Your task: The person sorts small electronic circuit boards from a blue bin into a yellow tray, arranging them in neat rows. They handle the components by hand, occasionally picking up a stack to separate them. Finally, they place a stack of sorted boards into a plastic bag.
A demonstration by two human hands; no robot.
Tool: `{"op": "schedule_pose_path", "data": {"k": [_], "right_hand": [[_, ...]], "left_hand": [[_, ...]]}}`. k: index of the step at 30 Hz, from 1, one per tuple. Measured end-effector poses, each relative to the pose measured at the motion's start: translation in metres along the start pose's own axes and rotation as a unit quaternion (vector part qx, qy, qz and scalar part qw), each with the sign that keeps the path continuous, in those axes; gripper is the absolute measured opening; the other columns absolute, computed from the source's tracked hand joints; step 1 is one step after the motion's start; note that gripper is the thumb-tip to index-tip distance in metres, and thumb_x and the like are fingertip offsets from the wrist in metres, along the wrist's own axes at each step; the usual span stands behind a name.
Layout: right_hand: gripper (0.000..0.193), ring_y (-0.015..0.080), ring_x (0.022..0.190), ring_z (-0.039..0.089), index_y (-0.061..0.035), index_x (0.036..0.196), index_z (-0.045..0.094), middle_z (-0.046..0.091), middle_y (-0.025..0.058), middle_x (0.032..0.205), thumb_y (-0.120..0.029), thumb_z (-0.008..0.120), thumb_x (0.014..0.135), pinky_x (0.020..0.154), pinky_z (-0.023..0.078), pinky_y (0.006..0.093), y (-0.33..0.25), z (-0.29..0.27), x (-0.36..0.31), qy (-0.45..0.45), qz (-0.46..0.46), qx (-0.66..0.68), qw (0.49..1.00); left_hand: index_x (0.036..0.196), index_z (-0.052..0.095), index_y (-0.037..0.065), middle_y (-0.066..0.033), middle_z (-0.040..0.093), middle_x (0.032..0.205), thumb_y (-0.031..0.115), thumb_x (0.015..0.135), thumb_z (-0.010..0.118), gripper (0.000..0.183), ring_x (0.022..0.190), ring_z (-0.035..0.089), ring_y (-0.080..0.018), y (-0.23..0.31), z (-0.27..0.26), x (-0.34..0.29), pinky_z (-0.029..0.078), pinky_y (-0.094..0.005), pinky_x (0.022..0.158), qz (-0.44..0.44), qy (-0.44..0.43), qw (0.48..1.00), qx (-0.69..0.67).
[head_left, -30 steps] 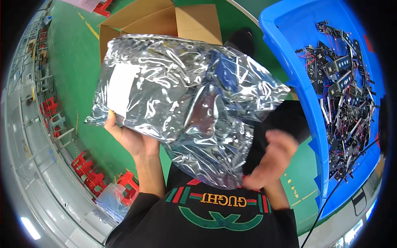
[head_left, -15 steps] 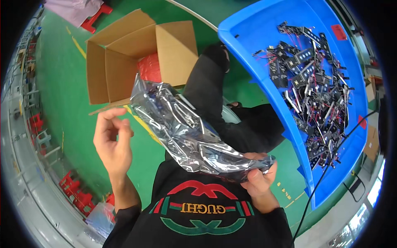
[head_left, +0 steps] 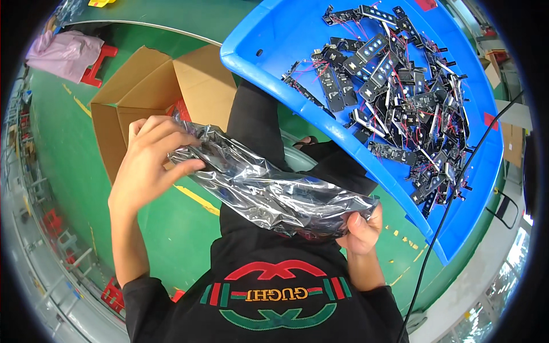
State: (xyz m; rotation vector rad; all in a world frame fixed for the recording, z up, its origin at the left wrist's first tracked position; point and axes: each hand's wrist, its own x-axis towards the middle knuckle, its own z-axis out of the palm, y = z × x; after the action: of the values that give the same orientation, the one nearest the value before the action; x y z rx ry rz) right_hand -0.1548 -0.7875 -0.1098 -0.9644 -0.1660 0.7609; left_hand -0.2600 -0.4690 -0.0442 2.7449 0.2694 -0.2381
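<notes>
A shiny, crinkled anti-static bag [head_left: 260, 188] stretches across my lap between both hands. My right hand [head_left: 363, 231] pinches its right end, the thumb on top of the film. At the bag's upper left end, my left hand [head_left: 154, 154] has its fingers bent over the film and its thumb below, closing on the edge. Some dark contents show dimly through the film; I cannot make out what they are.
To my right, a large blue tub [head_left: 366, 157] holds a heap of black circuit modules [head_left: 394, 86] with red wires. An open cardboard box [head_left: 206, 80] stands ahead left, with something red [head_left: 180, 110] inside. A black cable [head_left: 440, 228] hangs at the right.
My left hand has come from beside the bag onto its upper left end and taken hold. The bag now lies lower and more level. The view has shifted toward the right.
</notes>
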Motion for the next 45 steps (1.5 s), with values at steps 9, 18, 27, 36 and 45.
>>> {"op": "schedule_pose_path", "data": {"k": [9,18,27,36,45], "right_hand": [[0.034,0.0266,0.087,0.066,0.0086,0.106,0.060,0.067,0.0183,0.100,-0.020,0.065,0.088,0.079,0.053,0.0378,0.007,-0.018,-0.002,0.014,0.032,0.048,0.998],[0.031,0.0249,0.106,0.063,0.0018,0.119,0.055,0.064,0.0143,0.116,-0.021,0.047,0.100,0.092,0.049,0.0393,0.032,-0.034,0.024,0.164,0.178,0.101,0.965],[0.027,0.0173,0.104,0.059,0.0009,0.117,0.058,0.061,0.0109,0.116,-0.013,0.059,0.094,0.091,0.046,0.0308,0.035,-0.044,0.050,0.324,0.084,-0.142,0.932],[0.039,0.0318,0.111,0.048,-0.0070,0.121,0.051,0.049,0.0146,0.116,-0.026,0.057,0.088,0.103,0.034,0.0468,0.016,0.019,-0.014,-0.031,-0.479,-0.629,0.612],[0.029,0.0235,0.084,0.063,-0.0040,0.100,0.064,0.064,0.0092,0.090,-0.023,0.073,0.080,0.070,0.050,0.0363,0.007,0.147,0.085,-0.168,-0.311,-0.566,0.745]], "left_hand": [[0.093,0.063,0.005,-0.0088,0.061,0.099,0.011,0.079,0.070,0.017,0.114,0.054,-0.0284,-0.053,-0.006,0.010,0.039,-0.0409,0.096,0.024,0.018,0.998,-0.048],[0.082,0.065,-0.001,-0.0095,0.061,0.090,0.011,0.083,0.071,0.013,0.095,0.057,-0.0212,-0.088,-0.003,-0.005,0.045,-0.0349,0.085,-0.072,0.028,0.932,-0.354],[0.091,0.063,-0.005,-0.0125,0.069,0.089,0.003,0.087,0.068,0.011,0.081,0.066,-0.0158,-0.033,0.016,-0.032,0.054,-0.0283,0.075,-0.077,0.155,0.767,-0.618],[0.097,0.072,-0.004,-0.0095,0.066,0.083,-0.009,0.077,0.072,0.021,0.071,0.064,-0.0131,0.016,0.021,-0.035,0.051,-0.0225,0.063,-0.085,0.314,0.804,-0.499],[0.120,0.064,0.000,-0.0051,0.059,0.087,0.004,0.090,0.063,0.030,0.080,0.059,-0.0110,0.046,0.026,-0.026,0.049,-0.0225,0.070,-0.065,0.321,0.761,-0.560]]}}
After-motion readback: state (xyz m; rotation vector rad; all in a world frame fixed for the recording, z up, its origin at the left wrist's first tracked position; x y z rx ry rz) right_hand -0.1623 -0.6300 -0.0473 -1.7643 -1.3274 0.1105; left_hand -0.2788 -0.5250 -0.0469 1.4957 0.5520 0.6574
